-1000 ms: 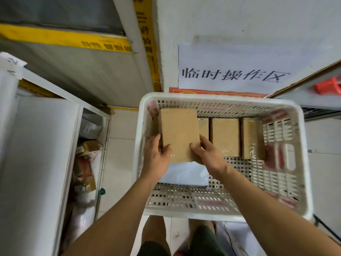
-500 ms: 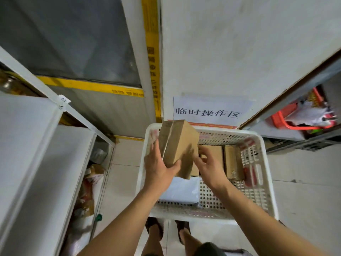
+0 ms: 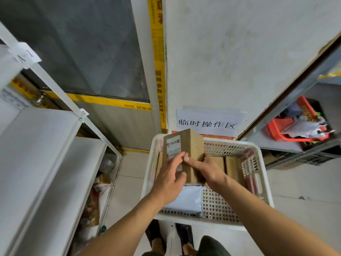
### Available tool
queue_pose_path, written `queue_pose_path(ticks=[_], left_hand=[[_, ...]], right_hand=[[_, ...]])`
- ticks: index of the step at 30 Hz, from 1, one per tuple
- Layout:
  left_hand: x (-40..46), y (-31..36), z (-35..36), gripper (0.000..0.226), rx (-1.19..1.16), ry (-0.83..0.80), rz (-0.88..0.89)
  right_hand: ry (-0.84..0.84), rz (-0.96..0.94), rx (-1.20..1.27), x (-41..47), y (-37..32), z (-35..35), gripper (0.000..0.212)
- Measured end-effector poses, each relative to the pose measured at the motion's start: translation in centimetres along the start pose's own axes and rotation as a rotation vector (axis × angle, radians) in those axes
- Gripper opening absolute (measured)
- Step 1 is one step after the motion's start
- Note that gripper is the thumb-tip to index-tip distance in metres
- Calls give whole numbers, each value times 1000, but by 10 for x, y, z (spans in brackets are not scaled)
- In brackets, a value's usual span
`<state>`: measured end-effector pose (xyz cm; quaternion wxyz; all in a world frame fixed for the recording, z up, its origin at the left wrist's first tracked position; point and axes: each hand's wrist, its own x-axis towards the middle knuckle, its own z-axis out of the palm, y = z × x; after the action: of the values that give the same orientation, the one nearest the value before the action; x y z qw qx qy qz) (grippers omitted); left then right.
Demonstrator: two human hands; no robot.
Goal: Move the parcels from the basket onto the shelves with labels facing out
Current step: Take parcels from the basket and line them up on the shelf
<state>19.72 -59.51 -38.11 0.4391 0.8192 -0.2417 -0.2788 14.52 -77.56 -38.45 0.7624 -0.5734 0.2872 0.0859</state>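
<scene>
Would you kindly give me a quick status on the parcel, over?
Both hands, left hand and right hand, grip the box above the basket. Label showing, facing left. Shelf left, path open.

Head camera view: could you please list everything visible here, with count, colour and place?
Brown cardboard parcel with white label: one, held upright over the basket's far end.
White perforated plastic basket: one, centre.
Brown cardboard parcels in the basket: at least two, far right side.
White plastic mailer bag: one, basket's near end.
White metal shelves: left.
White paper wall sign: one, behind the basket.
Red plastic basket: one, right shelf.
Left hand: holds the label face.
Right hand: grips the parcel's right side.
</scene>
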Motion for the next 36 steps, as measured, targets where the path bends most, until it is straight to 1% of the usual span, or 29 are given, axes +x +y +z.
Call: queue_pose_path(ticks=[1,2,3,5,7,9,10,12,13,14,15,16,17,19,20,21,22,23,25,26,28,30,32,34,35,36], left_hand=[[-1,4,-4,61,-31,-41,11],[-2,7,-8,60,-48,-64,18],[-1,8,-12,59,-49,-50,24],[2,6,-19,58,-15,88,7],[5,2,-26,65,15,207,-89],[6,-2,-31,72,11,167,-197],[4,-3,-33,71,-63,116,-260],[-2,1,-35,57,-361,7,-390],[-4,2,-34,49,-488,-49,-427],[-6,1,-34,47,-549,-85,-433],[-5,-3,-34,50,-570,-90,-425],[-5,-6,-35,56,-572,-80,-411],[-4,-8,-39,64,-552,-49,-381],[0,-10,-51,81,-373,-10,-339],[3,-9,-59,88,-250,-35,-317],[7,-6,-68,95,-136,-89,-294],[11,0,-77,100,-18,-147,-270],[16,5,-84,105,103,-201,-242],[27,18,-93,117,357,-315,-172],[30,28,-97,120,448,-363,-146],[35,45,-101,120,504,-428,-137],[36,62,-105,118,498,-475,-148],[34,72,-108,114,526,-497,-141],[32,73,-109,108,534,-459,-128],[29,70,-108,106,533,-391,-102],[26,65,-107,105,521,-267,-72]], right_hand=[[14,28,3,0,0,1,77],[9,31,22,-1,1,0,90],[-3,24,34,1,6,-3,93],[-36,35,45,0,12,-7,90],[-64,45,97,-3,15,-11,83],[-94,59,140,-6,17,-17,77],[-104,65,167,-7,18,-18,74],[-139,63,212,-7,21,-21,71],[-162,57,223,-8,23,-22,72],[-190,56,223,-9,24,-23,74],[-218,58,194,-9,25,-25,77],[-208,49,130,-10,23,-27,83],[-155,19,26,-10,18,-29,93],[21,-90,-261,-11,0,-34,121],[98,-169,-406,-13,-14,-36,128],[124,-262,-547,-12,-28,-38,130],[105,-342,-696,-10,-40,-40,128],[31,-394,-829,-9,-53,-38,124],[-182,-367,-995,-4,-70,-28,116],[-287,-326,-1035,-3,-75,-20,111],[-416,-301,-1124,0,-79,-7,97],[-459,-309,-1208,-1,-85,1,95],[-473,-307,-1206,-2,-86,3,97],[-447,-273,-1117,-2,-81,1,100],[-412,-246,-1051,-2,-77,-1,102],[-362,-221,-972,-2,-73,-2,104]])
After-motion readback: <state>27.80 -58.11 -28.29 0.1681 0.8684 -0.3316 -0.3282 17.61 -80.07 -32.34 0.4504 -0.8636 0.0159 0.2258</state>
